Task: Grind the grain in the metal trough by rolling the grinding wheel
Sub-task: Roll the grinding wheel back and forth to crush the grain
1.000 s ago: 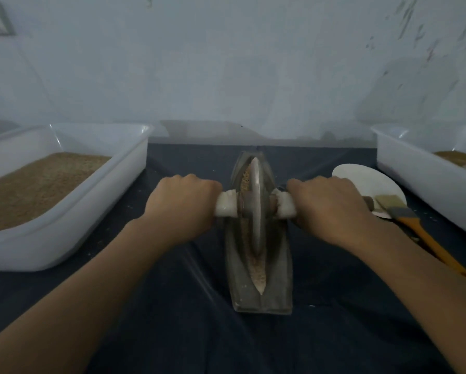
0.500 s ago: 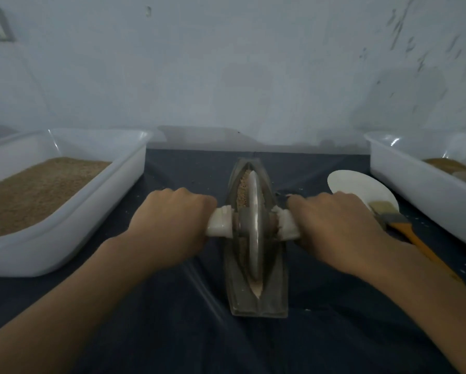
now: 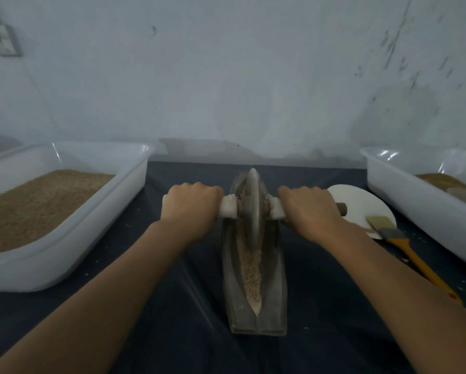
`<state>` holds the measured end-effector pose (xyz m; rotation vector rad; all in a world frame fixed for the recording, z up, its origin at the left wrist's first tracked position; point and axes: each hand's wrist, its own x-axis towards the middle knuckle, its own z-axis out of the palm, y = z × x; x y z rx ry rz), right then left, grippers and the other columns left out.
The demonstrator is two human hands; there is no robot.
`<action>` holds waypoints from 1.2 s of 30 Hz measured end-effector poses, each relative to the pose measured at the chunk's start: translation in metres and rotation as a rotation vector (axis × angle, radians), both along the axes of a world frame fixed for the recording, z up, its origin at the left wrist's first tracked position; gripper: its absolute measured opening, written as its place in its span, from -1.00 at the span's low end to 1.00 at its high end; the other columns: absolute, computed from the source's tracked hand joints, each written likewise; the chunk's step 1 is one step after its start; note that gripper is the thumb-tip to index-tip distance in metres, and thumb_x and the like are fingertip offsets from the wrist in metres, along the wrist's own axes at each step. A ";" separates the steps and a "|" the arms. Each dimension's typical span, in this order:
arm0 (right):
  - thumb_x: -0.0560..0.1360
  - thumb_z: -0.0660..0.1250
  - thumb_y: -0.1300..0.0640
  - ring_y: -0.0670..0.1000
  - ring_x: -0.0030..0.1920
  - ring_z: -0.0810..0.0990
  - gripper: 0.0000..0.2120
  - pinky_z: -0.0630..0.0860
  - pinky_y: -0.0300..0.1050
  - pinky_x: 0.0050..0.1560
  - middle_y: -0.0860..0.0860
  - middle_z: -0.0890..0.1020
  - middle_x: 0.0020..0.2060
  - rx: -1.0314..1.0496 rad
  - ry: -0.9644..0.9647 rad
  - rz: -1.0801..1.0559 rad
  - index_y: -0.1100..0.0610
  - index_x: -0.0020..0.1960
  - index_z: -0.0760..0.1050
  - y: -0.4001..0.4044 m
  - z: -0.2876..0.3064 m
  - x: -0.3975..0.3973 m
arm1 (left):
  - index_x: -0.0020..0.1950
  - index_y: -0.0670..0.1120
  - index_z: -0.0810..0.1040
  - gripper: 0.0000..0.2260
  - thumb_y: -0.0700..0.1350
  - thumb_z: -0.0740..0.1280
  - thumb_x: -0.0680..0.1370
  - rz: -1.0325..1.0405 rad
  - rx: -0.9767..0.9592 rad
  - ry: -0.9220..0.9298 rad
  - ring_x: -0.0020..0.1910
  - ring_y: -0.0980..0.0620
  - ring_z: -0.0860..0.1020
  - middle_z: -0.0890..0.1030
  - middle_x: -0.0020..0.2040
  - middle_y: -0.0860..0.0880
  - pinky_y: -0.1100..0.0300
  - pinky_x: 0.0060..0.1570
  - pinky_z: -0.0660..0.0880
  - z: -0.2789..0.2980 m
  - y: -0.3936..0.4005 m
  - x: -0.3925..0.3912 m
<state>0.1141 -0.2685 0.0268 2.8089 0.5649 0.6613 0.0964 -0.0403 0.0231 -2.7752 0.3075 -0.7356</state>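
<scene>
Metal trough (image 3: 256,298) centre of table (image 3: 172,333), lengthwise away from the person, grain (image 3: 250,271) in it. Grinding wheel (image 3: 253,203) upright in trough's far half. Tub (image 3: 64,238) left, second tub (image 3: 415,211) right. Disc (image 3: 358,203) between trough and right tub, brush (image 3: 404,247) partly on it.

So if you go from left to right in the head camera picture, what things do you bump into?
Left tub of grain → left hand → grinding wheel → right hand → white plate → brush → right tub.
</scene>
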 end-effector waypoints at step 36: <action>0.25 0.53 0.02 0.13 -0.47 0.48 -0.64 0.04 -0.17 -0.44 0.03 0.55 -0.42 -0.060 -0.152 0.077 0.08 -0.20 0.35 -0.013 -0.008 -0.054 | -0.20 0.09 0.20 -0.72 0.04 0.34 0.40 -0.092 0.044 0.013 -0.32 -0.08 0.52 0.51 -0.28 0.04 0.11 -0.38 0.25 0.001 0.007 -0.038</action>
